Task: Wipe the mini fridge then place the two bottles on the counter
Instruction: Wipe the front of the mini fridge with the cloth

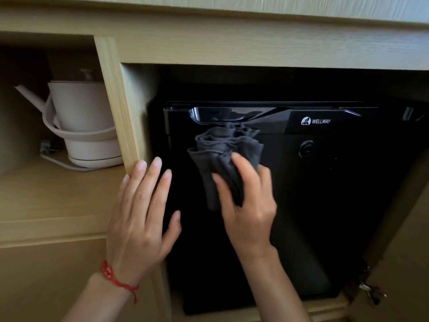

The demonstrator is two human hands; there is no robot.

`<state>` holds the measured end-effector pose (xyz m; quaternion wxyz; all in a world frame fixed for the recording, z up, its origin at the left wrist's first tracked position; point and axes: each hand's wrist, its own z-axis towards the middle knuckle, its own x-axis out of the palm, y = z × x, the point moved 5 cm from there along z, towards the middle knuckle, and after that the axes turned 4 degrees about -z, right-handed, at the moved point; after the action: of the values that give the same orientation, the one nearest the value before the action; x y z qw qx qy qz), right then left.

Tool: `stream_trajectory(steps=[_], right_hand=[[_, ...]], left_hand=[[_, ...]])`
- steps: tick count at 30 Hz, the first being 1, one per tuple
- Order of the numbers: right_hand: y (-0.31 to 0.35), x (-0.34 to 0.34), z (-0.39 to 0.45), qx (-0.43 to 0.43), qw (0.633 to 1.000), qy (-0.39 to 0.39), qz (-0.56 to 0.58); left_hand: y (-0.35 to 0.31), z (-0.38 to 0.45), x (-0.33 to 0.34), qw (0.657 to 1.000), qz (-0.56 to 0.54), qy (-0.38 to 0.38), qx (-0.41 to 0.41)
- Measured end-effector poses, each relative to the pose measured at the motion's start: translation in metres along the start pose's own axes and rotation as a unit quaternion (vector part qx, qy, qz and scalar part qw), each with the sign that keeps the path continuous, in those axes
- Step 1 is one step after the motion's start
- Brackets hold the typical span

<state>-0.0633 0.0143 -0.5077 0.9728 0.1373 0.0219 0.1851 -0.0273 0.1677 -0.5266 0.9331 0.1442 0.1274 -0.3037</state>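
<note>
A black mini fridge [325, 205] with a WELLWAY logo stands shut inside a wooden cabinet bay. My right hand [248, 205] grips a bunched dark grey cloth [222, 154] and presses it against the upper left of the fridge door, just below the door's handle recess. My left hand [141, 212] lies flat with fingers spread on the cabinet's wooden divider and the fridge's left edge. A red string bracelet circles my left wrist. No bottles are in view.
A white electric kettle [83, 122] on its base sits on the shelf in the left compartment. The wooden divider post [118, 101] separates it from the fridge bay. The underside of the counter [232, 31] runs along the top. A metal hinge [369, 289] shows at lower right.
</note>
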Motion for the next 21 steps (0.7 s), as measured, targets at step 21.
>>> stream_trajectory(steps=[21], right_hand=[[-0.054,-0.032,-0.068,0.24,0.961,-0.135,0.013]], left_hand=[[0.002,-0.009,-0.002,0.998,0.033,0.024,0.051]])
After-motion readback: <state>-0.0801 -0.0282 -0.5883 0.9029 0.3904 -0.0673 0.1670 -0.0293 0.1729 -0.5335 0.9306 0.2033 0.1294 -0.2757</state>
